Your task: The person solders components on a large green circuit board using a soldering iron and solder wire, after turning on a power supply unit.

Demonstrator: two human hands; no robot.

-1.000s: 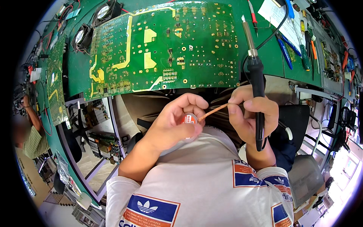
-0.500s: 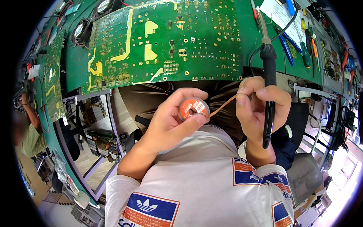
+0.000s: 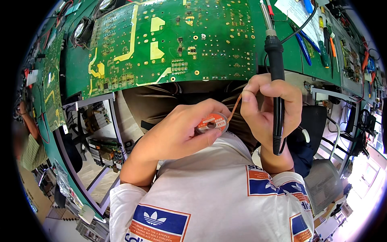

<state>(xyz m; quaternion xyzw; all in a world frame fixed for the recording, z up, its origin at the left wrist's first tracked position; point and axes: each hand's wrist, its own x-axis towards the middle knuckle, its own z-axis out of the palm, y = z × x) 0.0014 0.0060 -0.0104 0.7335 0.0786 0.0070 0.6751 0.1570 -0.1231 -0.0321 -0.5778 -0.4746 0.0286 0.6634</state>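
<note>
My left hand [image 3: 173,131] is closed round a small flat spool [image 3: 218,124] of desoldering braid with an orange-red label, held between thumb and fingers above my lap. A strand of copper-coloured braid [image 3: 235,107] runs up from the spool to my right hand [image 3: 258,107], whose thumb and forefinger pinch its end. That same hand also holds a black soldering iron [image 3: 276,60], which stands almost upright with its metal tip pointing away from me. Beyond my hands, a large green circuit board [image 3: 161,66] lies along the bench's near edge; neither hand touches it.
Pliers with blue handles [image 3: 304,49], screwdrivers and a paper sheet [image 3: 294,16] lie on the green bench at the far right. A small fan [image 3: 82,30] sits at the far left, near another circuit board [image 3: 50,84]. Another person's arm [image 3: 30,119] shows at the left edge.
My left hand has lowered and tilted the spool slightly. My right hand has shifted left with the soldering iron, and the braid between the hands now runs more steeply. The whole view has shifted a little.
</note>
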